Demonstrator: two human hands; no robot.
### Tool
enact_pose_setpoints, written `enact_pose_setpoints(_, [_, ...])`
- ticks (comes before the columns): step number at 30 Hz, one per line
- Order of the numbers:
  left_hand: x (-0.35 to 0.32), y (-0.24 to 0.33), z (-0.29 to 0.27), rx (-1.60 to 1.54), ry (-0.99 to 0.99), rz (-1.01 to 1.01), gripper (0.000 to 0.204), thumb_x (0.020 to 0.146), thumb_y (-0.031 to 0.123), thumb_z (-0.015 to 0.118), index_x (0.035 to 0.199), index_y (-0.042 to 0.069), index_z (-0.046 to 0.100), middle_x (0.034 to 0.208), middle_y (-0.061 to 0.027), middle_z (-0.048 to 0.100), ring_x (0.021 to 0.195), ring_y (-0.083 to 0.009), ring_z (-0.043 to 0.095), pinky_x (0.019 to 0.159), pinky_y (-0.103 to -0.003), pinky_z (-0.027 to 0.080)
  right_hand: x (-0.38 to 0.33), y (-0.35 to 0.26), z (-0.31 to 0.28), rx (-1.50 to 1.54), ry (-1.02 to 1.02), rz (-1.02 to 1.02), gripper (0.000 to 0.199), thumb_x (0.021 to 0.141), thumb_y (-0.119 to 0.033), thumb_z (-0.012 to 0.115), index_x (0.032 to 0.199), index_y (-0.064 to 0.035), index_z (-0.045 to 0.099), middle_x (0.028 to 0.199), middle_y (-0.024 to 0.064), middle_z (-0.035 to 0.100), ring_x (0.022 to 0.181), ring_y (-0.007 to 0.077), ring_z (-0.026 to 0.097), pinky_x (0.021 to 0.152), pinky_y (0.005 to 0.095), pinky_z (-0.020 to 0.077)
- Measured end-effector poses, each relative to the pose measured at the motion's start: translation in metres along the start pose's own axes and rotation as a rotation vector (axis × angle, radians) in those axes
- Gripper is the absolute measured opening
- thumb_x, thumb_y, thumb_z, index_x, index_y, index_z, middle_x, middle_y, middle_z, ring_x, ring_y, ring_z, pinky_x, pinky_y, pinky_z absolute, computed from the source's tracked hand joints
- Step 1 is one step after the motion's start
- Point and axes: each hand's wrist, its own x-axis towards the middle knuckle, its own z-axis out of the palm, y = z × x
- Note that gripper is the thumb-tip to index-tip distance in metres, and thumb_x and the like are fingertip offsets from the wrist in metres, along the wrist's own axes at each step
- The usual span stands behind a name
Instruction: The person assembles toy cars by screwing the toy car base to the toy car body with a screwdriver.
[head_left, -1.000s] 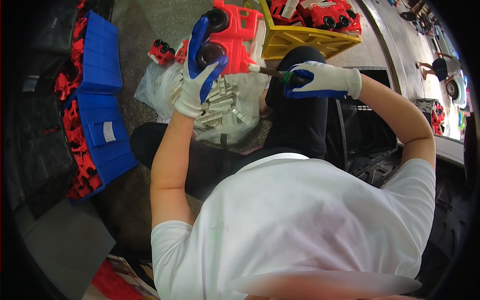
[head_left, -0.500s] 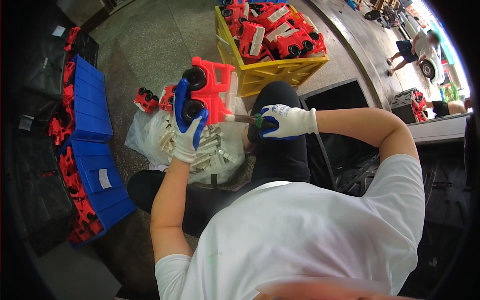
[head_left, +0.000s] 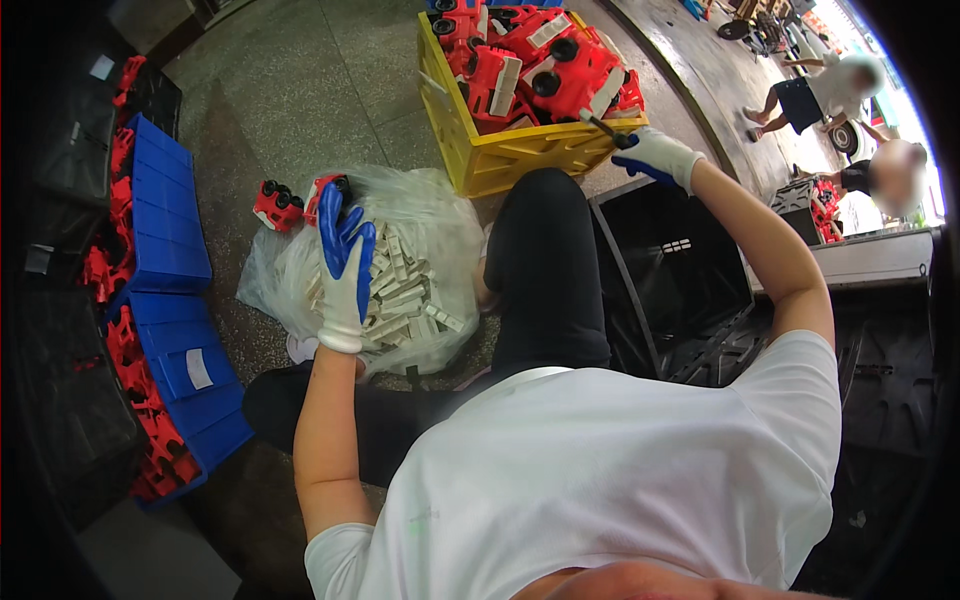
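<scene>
My left hand (head_left: 347,265), in a white glove with blue coating, is empty with its fingers apart. It hovers over a clear plastic bag (head_left: 445,215) of white oblong plastic parts (head_left: 405,290), close to a red toy truck (head_left: 313,203). A second red toy truck (head_left: 276,206) lies left of that one. My right hand (head_left: 655,158), gloved alike, is closed around a short dark-handled tool (head_left: 607,130) with a pale tip; its exact kind is unclear. The tip is beside a red toy truck (head_left: 578,82) with black wheels, on top of the pile in the yellow crate (head_left: 540,157).
Blue bins (head_left: 170,205) filled with red toy parts line the left side, next to black crates (head_left: 75,250). An open black crate (head_left: 680,270) stands right of my knee. Two other people (head_left: 805,100) are at the far right, near a box of red toys (head_left: 815,208).
The red toy truck has left my left hand and now appears on the yellow crate's pile. My left hand has drawn back slightly left; my right hand has moved up and right with the tool.
</scene>
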Motion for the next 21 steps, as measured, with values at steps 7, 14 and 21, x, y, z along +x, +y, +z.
enact_pose_setpoints(7, [0.002, -0.017, 0.000, 0.110, -0.006, -0.026, 0.067, 0.087, 0.011, 0.059, 0.145, 0.005, 0.025, 0.146, -0.0064, 0.032, 0.120, -0.0197, 0.044, 0.101, -0.031, 0.039, 0.076, -0.031, 0.041, -0.356, 0.036, -0.093, 0.040, 0.072, -0.029, 0.056, 0.092, 0.0032, 0.066, 0.098, 0.0236, 0.065, 0.095, 0.0358, 0.063, 0.079, 0.0446, 0.0492])
enact_pose_setpoints(14, [0.011, -0.041, -0.009, 0.182, 0.011, -0.051, 0.065, 0.087, 0.014, 0.061, 0.143, 0.004, 0.028, 0.142, -0.0087, 0.037, 0.115, -0.0200, 0.048, 0.099, -0.031, 0.039, 0.087, -0.005, 0.044, -0.199, -0.192, -0.085, 0.033, 0.075, -0.032, 0.059, 0.084, -0.0010, 0.065, 0.073, 0.0118, 0.065, 0.068, 0.0240, 0.063, 0.061, 0.0358, 0.0486])
enact_pose_setpoints(21, [0.004, -0.054, -0.020, 0.244, -0.007, -0.067, 0.065, 0.087, 0.016, 0.062, 0.143, 0.005, 0.030, 0.141, -0.0080, 0.038, 0.115, -0.0202, 0.050, 0.098, -0.032, 0.040, 0.049, 0.014, 0.036, 0.211, -0.270, -0.246, 0.039, 0.087, -0.040, 0.055, 0.083, -0.0039, 0.069, 0.072, 0.0048, 0.062, 0.067, 0.0150, 0.056, 0.065, 0.0288, 0.0450])
